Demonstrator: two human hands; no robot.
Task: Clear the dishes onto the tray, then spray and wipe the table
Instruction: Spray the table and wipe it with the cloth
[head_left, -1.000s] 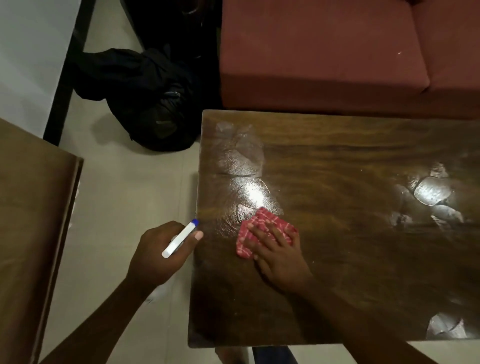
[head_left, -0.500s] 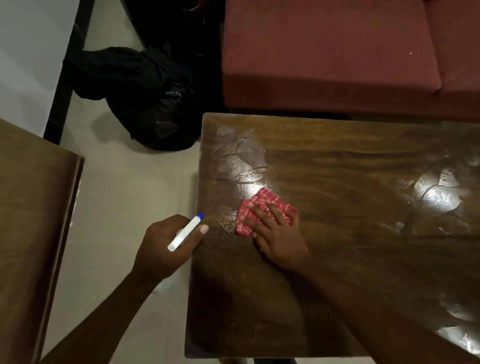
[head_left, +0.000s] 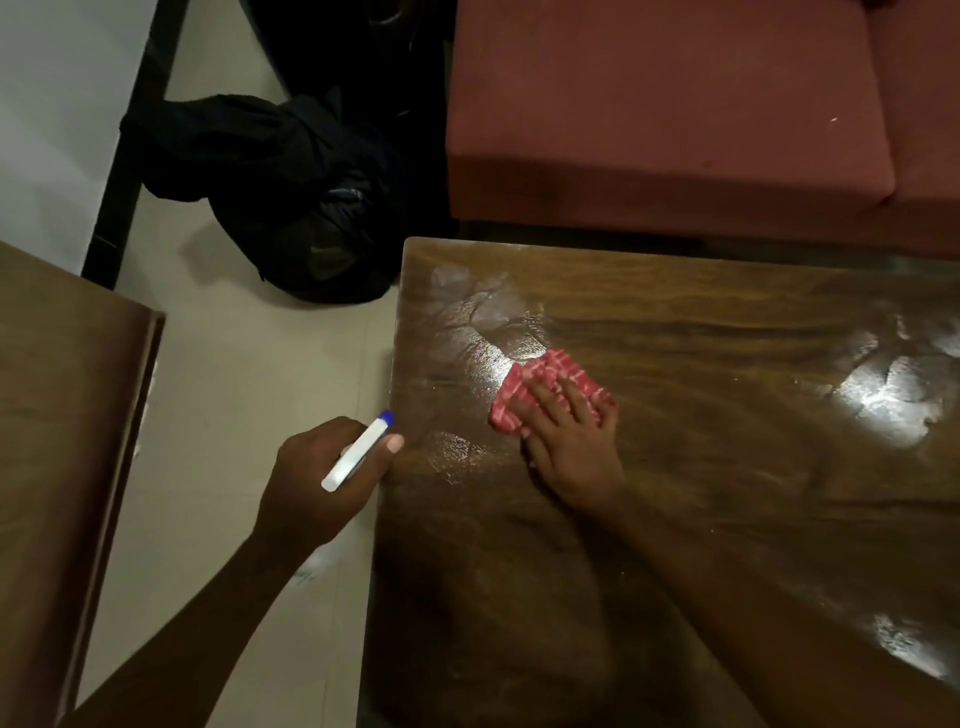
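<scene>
On the left half of the counter (head_left: 675, 519), dark polished wood: one red checked cloth (head_left: 561, 366), folded, lying flat near the left edge; right grip (head_left: 571, 441) laid on top of it, fingers straight and slightly spread, palm down, pressing the cloth to the wood rather than closing round it; forearm reaching in from the lower right.

Beside the counter's left edge, over the pale floor (head_left: 249, 374): left grip (head_left: 317, 478), fingers curled round a spray bottle (head_left: 358, 452), white head with a blue tip pointing up and right toward the counter; thumb tip at the counter's edge; bottle's body mostly hidden under the hand.

Counter surface: wet, smeared patches (head_left: 488, 312) just beyond the cloth; further glossy patches (head_left: 883, 400) at the right, well apart from the cloth.

Surroundings: red sofa (head_left: 665, 104) along the counter's far side; black bag (head_left: 291, 197) slumped on the floor by the sofa's left end; second wooden surface (head_left: 62, 415) at the far left.
</scene>
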